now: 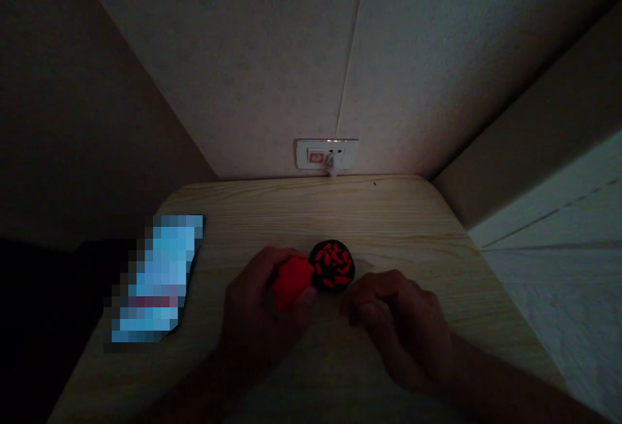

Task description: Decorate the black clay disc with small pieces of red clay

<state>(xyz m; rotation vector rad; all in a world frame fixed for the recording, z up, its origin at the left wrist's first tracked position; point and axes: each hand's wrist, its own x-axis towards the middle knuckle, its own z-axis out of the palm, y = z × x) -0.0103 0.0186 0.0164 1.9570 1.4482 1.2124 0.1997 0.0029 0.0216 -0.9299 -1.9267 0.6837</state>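
Observation:
My left hand [262,307] is closed around a bright red lump of soft, clay-like material [293,281], with the thumb along its near side. Right beside the lump sits a round black piece [333,267] whose top is dotted with several short red bits. Just to the right of this black piece, my right hand [403,327] has its fingers curled and the thumb drawn in towards them. Whatever those fingertips may hold is too dark to make out.
Both hands are over a light wooden tabletop [243,216] with rounded back corners. A lit, pixelated screen [158,275] lies on the left. Behind the table, a wall socket [318,155] has a plug in it. Pale bedding [573,320] borders the right side.

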